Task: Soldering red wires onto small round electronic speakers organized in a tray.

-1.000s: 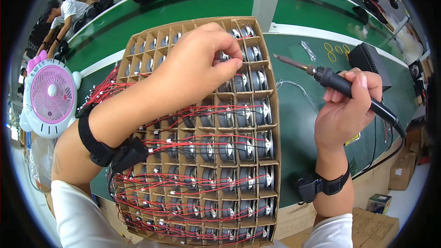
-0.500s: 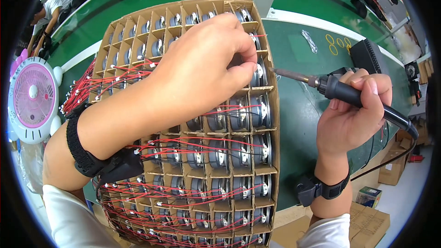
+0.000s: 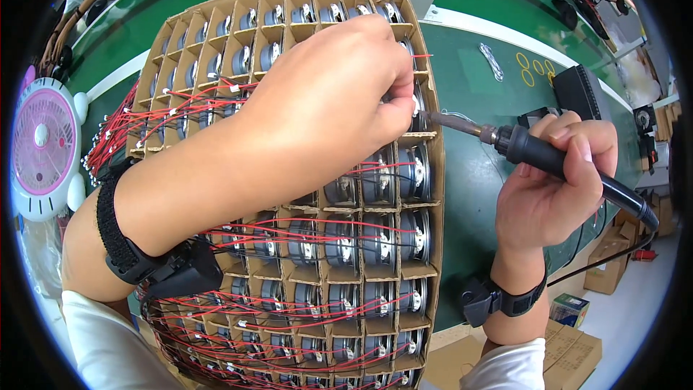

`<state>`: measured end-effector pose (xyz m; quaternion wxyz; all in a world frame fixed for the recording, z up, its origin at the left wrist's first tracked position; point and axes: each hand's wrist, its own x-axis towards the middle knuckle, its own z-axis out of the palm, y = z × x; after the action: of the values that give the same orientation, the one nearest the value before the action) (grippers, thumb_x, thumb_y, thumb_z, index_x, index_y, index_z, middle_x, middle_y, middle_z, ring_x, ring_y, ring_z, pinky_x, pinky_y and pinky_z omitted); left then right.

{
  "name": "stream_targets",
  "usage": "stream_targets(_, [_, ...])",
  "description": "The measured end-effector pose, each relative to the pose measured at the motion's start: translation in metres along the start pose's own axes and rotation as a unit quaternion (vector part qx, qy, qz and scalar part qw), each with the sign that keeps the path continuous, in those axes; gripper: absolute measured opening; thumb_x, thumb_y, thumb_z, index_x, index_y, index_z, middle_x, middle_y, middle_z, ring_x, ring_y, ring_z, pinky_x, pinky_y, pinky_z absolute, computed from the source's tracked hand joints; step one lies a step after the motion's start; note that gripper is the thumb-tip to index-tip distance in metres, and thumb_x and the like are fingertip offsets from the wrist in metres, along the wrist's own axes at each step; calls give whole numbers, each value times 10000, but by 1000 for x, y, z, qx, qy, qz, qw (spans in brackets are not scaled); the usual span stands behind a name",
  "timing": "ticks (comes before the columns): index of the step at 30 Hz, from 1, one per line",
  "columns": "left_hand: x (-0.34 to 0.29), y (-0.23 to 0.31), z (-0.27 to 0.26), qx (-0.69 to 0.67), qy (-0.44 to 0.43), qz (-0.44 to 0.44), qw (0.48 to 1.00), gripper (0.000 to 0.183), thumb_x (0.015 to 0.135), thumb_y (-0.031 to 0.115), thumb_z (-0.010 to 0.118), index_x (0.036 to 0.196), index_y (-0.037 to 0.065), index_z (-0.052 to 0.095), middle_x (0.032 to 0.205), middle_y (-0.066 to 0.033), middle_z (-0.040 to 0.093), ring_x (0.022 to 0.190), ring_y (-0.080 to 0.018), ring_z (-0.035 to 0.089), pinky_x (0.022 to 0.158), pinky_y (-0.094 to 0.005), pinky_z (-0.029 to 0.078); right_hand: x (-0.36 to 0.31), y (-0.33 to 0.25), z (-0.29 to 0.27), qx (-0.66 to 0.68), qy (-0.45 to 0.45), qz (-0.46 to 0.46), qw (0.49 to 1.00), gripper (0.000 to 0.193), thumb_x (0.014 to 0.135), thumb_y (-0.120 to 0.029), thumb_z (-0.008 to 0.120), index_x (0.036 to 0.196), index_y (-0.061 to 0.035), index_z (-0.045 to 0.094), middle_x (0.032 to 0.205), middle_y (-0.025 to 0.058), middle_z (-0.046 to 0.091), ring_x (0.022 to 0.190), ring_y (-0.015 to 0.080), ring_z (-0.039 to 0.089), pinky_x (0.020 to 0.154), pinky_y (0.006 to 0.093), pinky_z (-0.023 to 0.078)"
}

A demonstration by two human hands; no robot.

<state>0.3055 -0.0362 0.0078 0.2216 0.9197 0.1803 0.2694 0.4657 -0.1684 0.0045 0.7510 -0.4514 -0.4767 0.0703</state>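
Observation:
My right hand (image 3: pixel 552 180) grips a soldering iron (image 3: pixel 538 152) with a black handle. Its tip points left, over the right edge of a divided cardboard box (image 3: pixel 435 245), close beside my left fingertips. My left hand (image 3: pixel 354 94) reaches across the box with thumb and forefinger pinched at a cell near the right edge; what they hold is hidden. Small loudspeakers (image 3: pixel 415 173) stand on edge in the cells, metal terminals showing. Red and black wires (image 3: pixel 325 224) run over the nearer rows. Whether the iron's tip touches a terminal, I cannot tell.
A pink and white fan (image 3: pixel 43 148) stands at the left. On the green table (image 3: pixel 469 209) lie yellow rings (image 3: pixel 530 65), a coil of thin wire (image 3: pixel 491 62) and a black box-shaped unit (image 3: pixel 580 92). The iron's cable trails right. Cartons (image 3: pixel 570 354) stand lower right; other people are beyond.
The soldering iron's tip has come left over the box edge, closing the gap to my left fingertips. My left hand stays pinched, a little further right in view.

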Motion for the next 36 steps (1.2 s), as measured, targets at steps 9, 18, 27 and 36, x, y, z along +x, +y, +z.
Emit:
stream_targets(9, [2, 2, 0, 31, -2, 2, 1000, 117, 754, 100, 651, 738, 2, 589, 788, -111, 545, 745, -271, 556, 669, -363, 445, -1, 2, 4, -23, 0, -49, 999, 116, 809, -119, 480, 761, -29, 425, 612, 45, 436, 498, 84, 361, 429, 210, 276])
stream_targets(18, [3, 0, 2, 15, -10, -14, 1000, 120, 743, 105, 643, 727, 3, 582, 776, -116, 544, 747, -280, 557, 662, -369, 443, -5, 5, 5, -43, 0, -75, 996, 125, 785, -128, 494, 761, -26, 426, 684, 60, 439, 551, 122, 403, 519, 260, 369])
stream_targets(27, [2, 0, 2, 12, -12, -25, 1000, 125, 757, 108, 635, 733, -2, 579, 771, -116, 530, 737, -273, 547, 660, -360, 437, -6, 6, 5, -45, -17, -83, 995, 130, 821, -139, 472, 749, -46, 417, 630, 41, 386, 581, 119, 326, 549, 259, 303])
stream_targets(36, [2, 1, 4, 10, -16, -23, 1000, 132, 767, 112, 633, 744, -2, 571, 786, -113, 525, 759, -270, 539, 681, -354, 429, -8, 6, 4, -24, -15, -69, 997, 129, 821, -140, 466, 749, -49, 409, 634, 36, 375, 585, 114, 316, 559, 260, 296])
